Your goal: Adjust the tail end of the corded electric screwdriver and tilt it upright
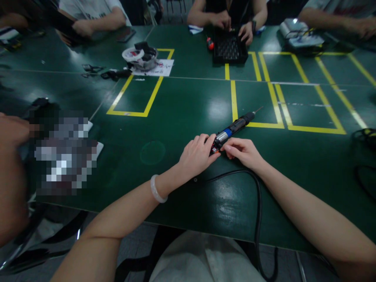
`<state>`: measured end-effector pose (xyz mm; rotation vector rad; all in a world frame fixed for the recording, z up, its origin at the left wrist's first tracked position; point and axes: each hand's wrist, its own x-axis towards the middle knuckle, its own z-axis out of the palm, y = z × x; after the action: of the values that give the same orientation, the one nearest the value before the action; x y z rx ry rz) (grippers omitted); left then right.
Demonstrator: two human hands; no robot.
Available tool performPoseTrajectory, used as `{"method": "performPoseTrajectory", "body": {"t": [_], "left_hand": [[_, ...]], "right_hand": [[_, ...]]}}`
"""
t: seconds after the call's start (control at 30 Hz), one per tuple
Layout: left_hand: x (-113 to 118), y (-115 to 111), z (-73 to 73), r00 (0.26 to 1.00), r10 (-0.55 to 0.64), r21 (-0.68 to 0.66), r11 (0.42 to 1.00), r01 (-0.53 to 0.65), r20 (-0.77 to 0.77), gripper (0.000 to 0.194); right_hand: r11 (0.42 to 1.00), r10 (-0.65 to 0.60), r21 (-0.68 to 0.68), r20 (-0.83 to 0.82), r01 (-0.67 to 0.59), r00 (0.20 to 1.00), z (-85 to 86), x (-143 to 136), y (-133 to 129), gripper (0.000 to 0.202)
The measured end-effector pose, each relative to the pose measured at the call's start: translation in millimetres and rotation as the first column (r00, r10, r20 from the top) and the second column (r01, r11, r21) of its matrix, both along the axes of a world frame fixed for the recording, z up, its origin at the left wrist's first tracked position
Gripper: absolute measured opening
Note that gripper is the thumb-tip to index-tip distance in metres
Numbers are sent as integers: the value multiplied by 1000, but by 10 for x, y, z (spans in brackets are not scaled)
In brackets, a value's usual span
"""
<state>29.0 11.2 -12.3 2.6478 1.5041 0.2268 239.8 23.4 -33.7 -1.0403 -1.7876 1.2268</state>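
Observation:
An electric screwdriver (pixel 225 135) lies on the green table, its thin bit pointing away to the upper right. Part of its casing is off, so a silver and blue motor section and small red and orange parts at the near end show. My left hand (pixel 197 152) is wrapped over that near end and grips it. On the other side, my right hand (pixel 241 150) has its fingers curled into a pinch right beside the exposed parts; anything between the fingertips is hidden. A black cable (pixel 259 203) runs below both hands and hangs over the table edge.
Yellow tape rectangles mark the green table (pixel 176 102). Across it stand a tape-roll-like pile (pixel 141 56) on white paper, a black tray (pixel 230 49) of small parts and a red-handled tool (pixel 209 43). Other people sit around; one person's arm (pixel 13 172) is at left.

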Motion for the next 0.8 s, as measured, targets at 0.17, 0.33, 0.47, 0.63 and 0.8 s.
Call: {"method": "performPoseTrajectory", "body": {"t": [0.17, 0.33, 0.47, 0.63, 0.8], "left_hand": [[31, -18, -6, 998, 23, 25, 999, -21, -52, 57], [-26, 41, 1, 993, 55, 47, 998, -50, -100, 57], [-196, 143, 35, 986, 98, 64, 994, -90, -135, 55], [-538, 285, 45, 964, 206, 80, 978, -195, -169, 56], [-968, 463, 26, 916, 361, 79, 933, -352, -175, 59]], "right_hand": [[995, -33, -93, -84, 26, 996, -12, 10, 36, 42], [990, -42, -141, -104, 27, 994, -17, 18, 52, 43], [988, -43, -150, -104, 27, 994, -6, 16, 48, 43], [988, -38, -153, -100, 22, 994, -12, 13, 48, 43], [989, -37, -148, -98, 22, 994, -8, 0, 51, 44]]}}
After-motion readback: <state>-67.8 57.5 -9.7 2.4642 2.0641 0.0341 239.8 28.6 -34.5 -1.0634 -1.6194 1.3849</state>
